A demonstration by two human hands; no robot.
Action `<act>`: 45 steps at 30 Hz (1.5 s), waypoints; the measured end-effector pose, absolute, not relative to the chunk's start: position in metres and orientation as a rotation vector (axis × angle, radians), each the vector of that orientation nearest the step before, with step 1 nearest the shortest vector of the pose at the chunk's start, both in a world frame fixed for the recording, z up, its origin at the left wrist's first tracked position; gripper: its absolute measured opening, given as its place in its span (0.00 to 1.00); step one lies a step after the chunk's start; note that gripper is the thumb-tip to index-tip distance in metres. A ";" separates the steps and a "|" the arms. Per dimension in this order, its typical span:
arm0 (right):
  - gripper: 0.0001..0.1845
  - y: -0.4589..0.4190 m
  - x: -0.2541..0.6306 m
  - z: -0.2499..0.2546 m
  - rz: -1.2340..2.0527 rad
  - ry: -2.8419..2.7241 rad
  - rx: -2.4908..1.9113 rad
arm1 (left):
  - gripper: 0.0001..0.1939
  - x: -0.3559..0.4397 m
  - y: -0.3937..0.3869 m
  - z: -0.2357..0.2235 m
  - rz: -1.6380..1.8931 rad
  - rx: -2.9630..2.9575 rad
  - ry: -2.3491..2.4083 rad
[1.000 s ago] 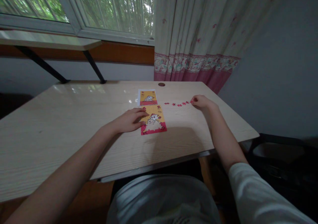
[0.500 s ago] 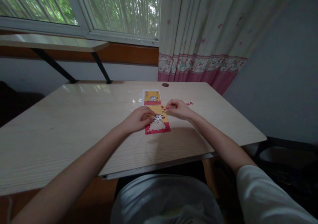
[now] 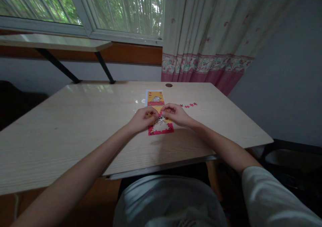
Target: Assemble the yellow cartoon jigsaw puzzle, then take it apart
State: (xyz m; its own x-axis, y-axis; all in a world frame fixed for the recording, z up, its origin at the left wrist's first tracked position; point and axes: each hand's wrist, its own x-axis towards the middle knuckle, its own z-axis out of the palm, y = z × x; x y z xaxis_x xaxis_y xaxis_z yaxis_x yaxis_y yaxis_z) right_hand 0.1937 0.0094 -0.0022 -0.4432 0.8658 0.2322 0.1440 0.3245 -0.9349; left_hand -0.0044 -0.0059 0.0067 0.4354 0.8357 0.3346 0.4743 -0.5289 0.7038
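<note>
A partly assembled jigsaw puzzle (image 3: 161,132) lies flat on the table, yellow above and red along its lower border, with a white cartoon animal and a pale gap in the lower middle. Over its upper half my two hands meet. A small red puzzle piece (image 3: 160,114) shows between their fingertips. My right hand (image 3: 175,114) pinches it from the right; my left hand (image 3: 142,119) is closed against it from the left, thumb and forefinger together. The hands hide much of the puzzle's upper part. Just beyond lies a picture card (image 3: 155,98) with a matching design.
Several loose red puzzle pieces (image 3: 190,105) lie in a row to the right. The light wooden table (image 3: 83,129) has a cable hole (image 3: 168,85) near its back edge. A raised shelf (image 3: 57,42) stands at back left, and a curtain (image 3: 198,35) hangs behind.
My right hand has moved left and inward, bringing the red puzzle piece over the puzzle to my left hand's fingertips. The view has shifted slightly.
</note>
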 end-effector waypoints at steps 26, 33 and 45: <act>0.05 -0.006 0.197 0.007 0.737 -2.402 -0.932 | 0.16 -0.034 0.014 -0.001 0.908 2.348 1.102; 0.05 -0.011 0.191 0.003 0.889 -2.488 -1.032 | 0.24 -0.039 0.020 -0.013 0.598 2.550 1.013; 0.06 -0.014 0.189 0.004 0.975 -2.456 -1.074 | 0.33 -0.038 0.012 -0.006 0.315 2.593 1.144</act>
State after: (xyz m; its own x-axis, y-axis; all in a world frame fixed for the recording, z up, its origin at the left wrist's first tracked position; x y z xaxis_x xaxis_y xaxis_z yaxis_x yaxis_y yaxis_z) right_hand 0.1887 -0.0138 0.0041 -0.6806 0.7326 -0.0067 0.5377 0.4933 -0.6838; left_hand -0.0377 0.0118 -0.0057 0.6610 0.7459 0.0817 0.6828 -0.6430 0.3470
